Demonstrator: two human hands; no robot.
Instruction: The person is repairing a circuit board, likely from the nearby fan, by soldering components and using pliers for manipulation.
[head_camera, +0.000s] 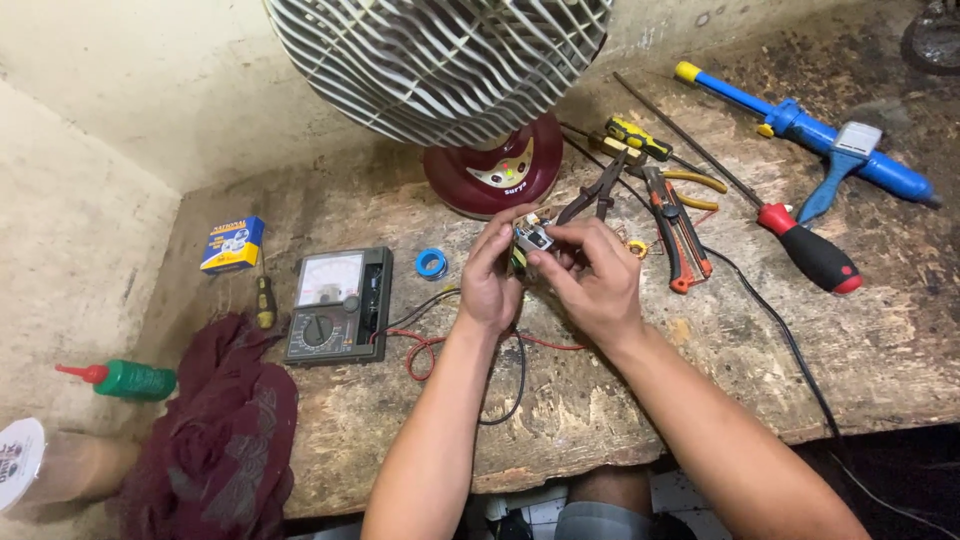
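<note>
Your left hand (492, 280): fingers curled onto the near-left side of the small switch part (533, 237).
Your right hand (597, 275): pinches its right side, equally close.
Part: raised above the tabletop (620, 390), between both hands.
Beyond: fan base (493, 170), pliers (598, 192).

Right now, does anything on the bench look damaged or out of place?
The wooden bench top is worn, stained and chipped along its front edge. Otherwise nothing stands out: both hands hold a small part, tools lie scattered.
</note>
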